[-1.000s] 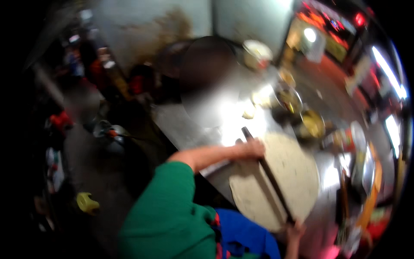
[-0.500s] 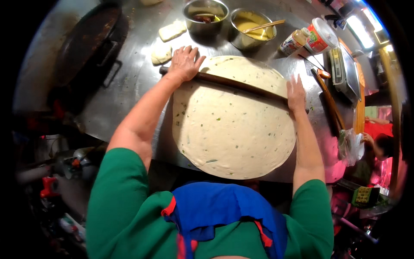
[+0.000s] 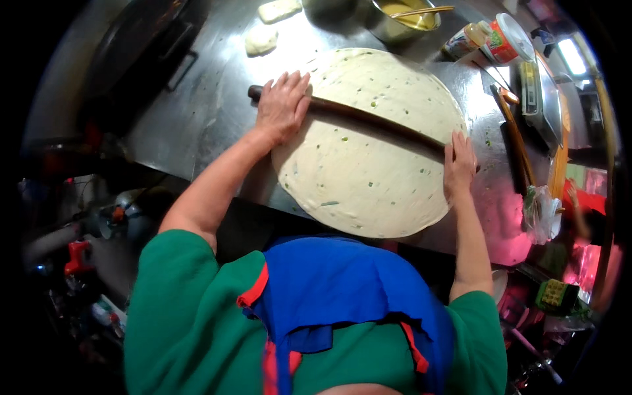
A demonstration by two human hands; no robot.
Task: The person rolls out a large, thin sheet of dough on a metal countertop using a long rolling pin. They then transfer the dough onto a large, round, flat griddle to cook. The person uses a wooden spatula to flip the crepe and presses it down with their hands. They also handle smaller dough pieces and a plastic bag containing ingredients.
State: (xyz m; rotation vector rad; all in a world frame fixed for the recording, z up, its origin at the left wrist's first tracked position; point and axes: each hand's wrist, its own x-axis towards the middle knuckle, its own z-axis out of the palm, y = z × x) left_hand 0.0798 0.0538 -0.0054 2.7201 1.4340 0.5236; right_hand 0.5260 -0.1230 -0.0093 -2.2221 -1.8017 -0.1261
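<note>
A large round sheet of pale dough, flecked with green bits, lies flat on the metal table. Across its middle runs a long dark rolling pin, tilted so its left end is farther from me. My left hand rests palm down over the pin near its left end, fingers stretched forward. Near the other end, my right hand lies on the pin with its fingers extended, beside the dough's right edge. The pin's surface under both palms is hidden.
Two pale dough pieces sit beyond my left hand. A metal pot of yellow mixture stands at the back, near a bottle and red-and-white tub. To the right are a scale and wooden stick; a dark pan is far left.
Both hands and the rolling pin have come nearer to me across the dough, from its far part to about its middle. The whole view has shifted, so the table appears higher.
</note>
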